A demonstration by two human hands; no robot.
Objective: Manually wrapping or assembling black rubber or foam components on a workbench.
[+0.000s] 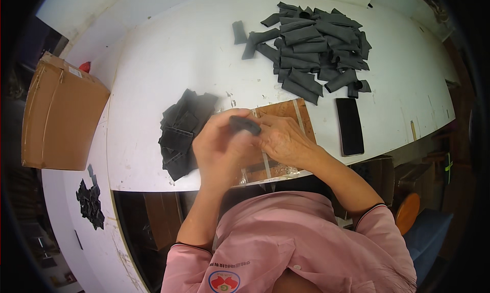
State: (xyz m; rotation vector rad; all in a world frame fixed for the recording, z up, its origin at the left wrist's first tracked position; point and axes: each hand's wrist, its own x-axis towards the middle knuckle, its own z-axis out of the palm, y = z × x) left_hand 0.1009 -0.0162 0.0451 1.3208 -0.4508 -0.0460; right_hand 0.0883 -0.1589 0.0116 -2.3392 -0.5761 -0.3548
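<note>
White worktop [153, 63] carries everything you handle. At far left sits a closed cardboard box [61, 114], with a few dark scraps [91, 201] near it on a side surface. Left of your hands lies a loose stack of flat dark pieces [181, 132]. Your left hand [219, 150] and right hand [283, 140] meet over a wooden board [286, 114] at the near edge; the fingers of both are pressed together, pinching a small dark piece [245, 124] between them. Far right of centre lies a heap of rolled dark pieces [316, 48], and a black phone [349, 125] just right of the board. Risk: the piece may slip or unroll if the pinch loosens, and the stack at your left wrist may be knocked off the near edge.
</note>
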